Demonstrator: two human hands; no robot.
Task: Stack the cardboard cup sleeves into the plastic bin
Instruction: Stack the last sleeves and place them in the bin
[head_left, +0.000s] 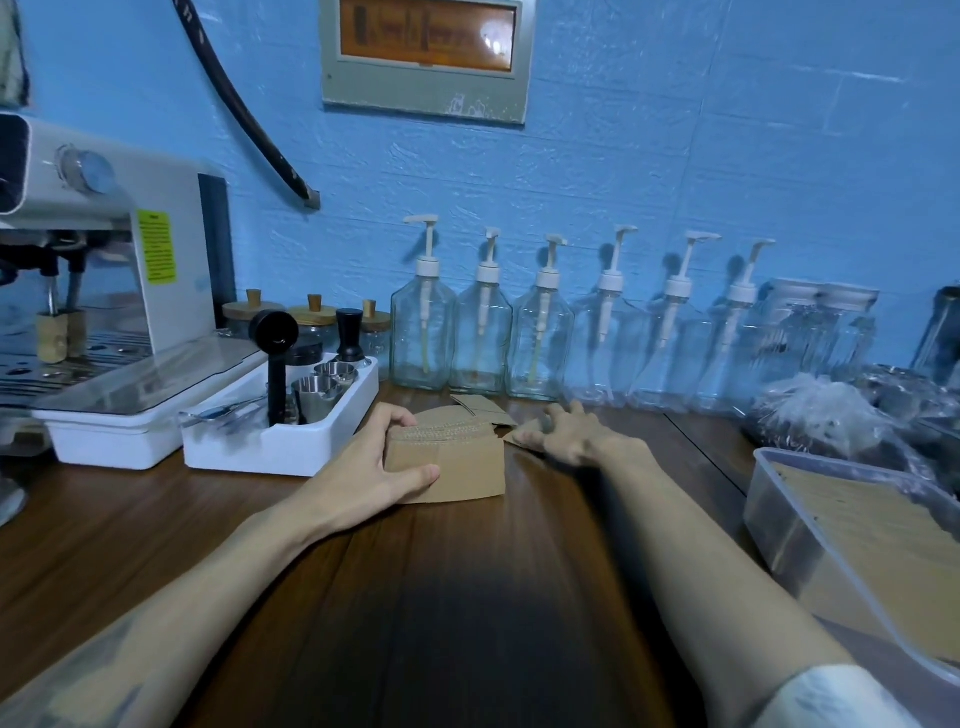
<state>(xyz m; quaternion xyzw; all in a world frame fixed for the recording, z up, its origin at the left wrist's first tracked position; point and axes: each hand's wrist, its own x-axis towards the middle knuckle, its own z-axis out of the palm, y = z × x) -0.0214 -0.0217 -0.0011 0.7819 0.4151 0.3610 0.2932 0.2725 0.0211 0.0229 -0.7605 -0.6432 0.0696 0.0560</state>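
Observation:
A stack of flat brown cardboard cup sleeves (457, 467) stands on the wooden counter in the middle. My left hand (382, 460) grips its left end, thumb in front and fingers over the top. My right hand (569, 434) reaches past the stack's right side, fingers spread over loose sleeves (511, 434) lying flat behind it. Another loose sleeve (480, 406) lies further back. The clear plastic bin (779, 519) sits at the right edge with brown cardboard lying inside it.
A white tray (291, 441) with a tamper and metal cups stands left of the stack, beside an espresso machine (98, 291). Several glass pump bottles (483, 338) line the blue wall. Jars and a plastic bag (821, 415) crowd the back right.

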